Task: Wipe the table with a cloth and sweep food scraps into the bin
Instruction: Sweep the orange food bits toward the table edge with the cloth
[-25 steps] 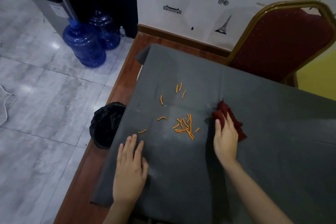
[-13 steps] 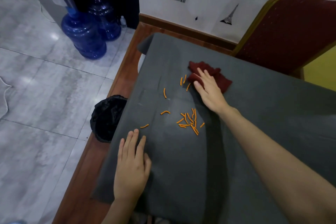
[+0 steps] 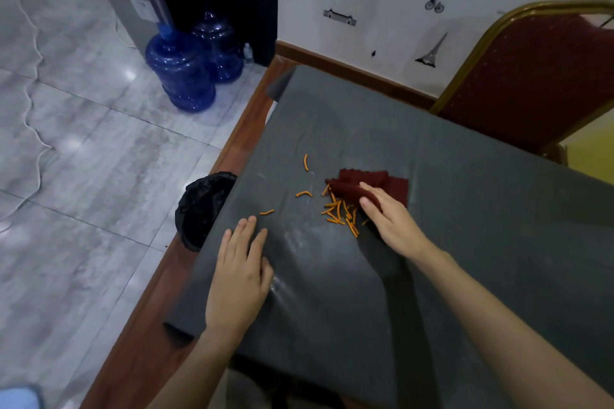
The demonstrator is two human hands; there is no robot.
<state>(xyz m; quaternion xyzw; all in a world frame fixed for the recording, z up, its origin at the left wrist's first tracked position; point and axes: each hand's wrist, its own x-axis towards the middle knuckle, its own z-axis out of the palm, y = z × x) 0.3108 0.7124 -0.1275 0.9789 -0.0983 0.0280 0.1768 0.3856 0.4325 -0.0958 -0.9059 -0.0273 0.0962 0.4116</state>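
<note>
A dark grey mat covers the table (image 3: pixel 465 242). My right hand (image 3: pixel 388 222) presses a dark red cloth (image 3: pixel 368 184) flat on it, fingers on top of the cloth. Several orange food scraps (image 3: pixel 339 212) lie bunched just left of and under the cloth's near edge, with three loose ones (image 3: pixel 304 193) further left. My left hand (image 3: pixel 241 272) rests flat on the mat near its left edge, fingers together, holding nothing. A bin with a black liner (image 3: pixel 202 206) stands on the floor beside the table's left edge, partly hidden by the mat.
A red padded chair with a gold frame (image 3: pixel 531 76) stands at the table's far right. Two blue water jugs (image 3: pixel 186 73) and a dispenser sit on the tiled floor at the back left. A white cable (image 3: pixel 33 103) trails over the floor. The wooden table edge (image 3: pixel 146 319) shows left of the mat.
My right hand has pulled the cloth from the far part of the mat back toward me, dragging the far scraps into the main pile. My left hand stayed flat in place.
</note>
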